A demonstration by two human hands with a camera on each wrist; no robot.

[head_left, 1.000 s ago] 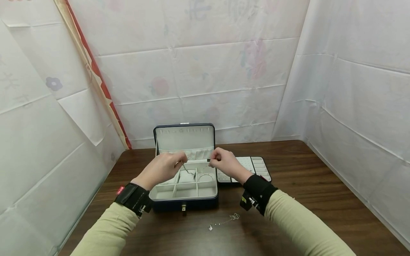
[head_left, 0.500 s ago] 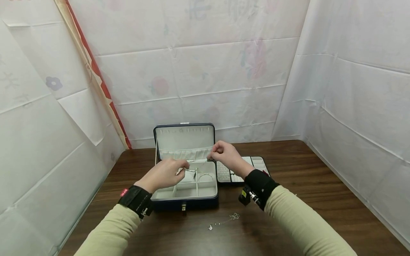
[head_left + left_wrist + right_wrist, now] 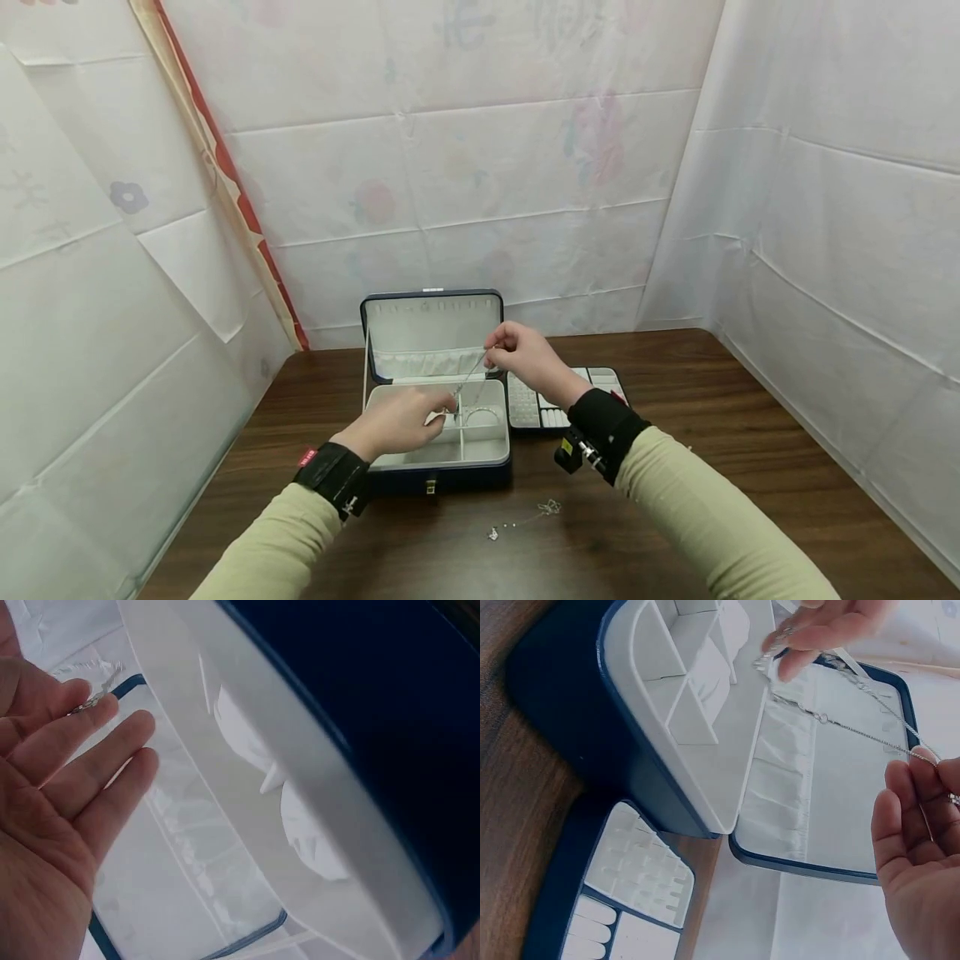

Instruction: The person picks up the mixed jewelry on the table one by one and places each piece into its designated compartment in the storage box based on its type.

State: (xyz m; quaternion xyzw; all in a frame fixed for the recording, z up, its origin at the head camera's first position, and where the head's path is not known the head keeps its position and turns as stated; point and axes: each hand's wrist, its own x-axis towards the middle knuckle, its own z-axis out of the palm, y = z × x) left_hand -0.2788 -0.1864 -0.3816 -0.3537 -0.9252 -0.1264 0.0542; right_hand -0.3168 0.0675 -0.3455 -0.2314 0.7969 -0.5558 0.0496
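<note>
Over the jewelry box (image 3: 435,479), my left hand (image 3: 401,422) and right hand (image 3: 528,360) stretch a silver chain necklace (image 3: 823,718) between them. In the left wrist view, thumb and index finger of the left hand (image 3: 67,750) pinch one part of it, and the other fingers extend. The right hand (image 3: 930,832) pinches the other end higher up, near the lid (image 3: 435,325). The necklace slants down from right to left. Below the hands, a bangle (image 3: 482,411) sits in a right compartment. White cushions (image 3: 311,832) fill other compartments, partly hidden by the left hand in the head view.
A jewelry tray (image 3: 525,404) with white sections lies right of the box. Another thin necklace (image 3: 550,507) lies on the wooden table (image 3: 420,550) in front. White sheeting (image 3: 465,167) hangs behind and at both sides.
My left hand has moved right and a little nearer the front. The right hand has risen slightly. The necklace, roughly level before, now slants between them.
</note>
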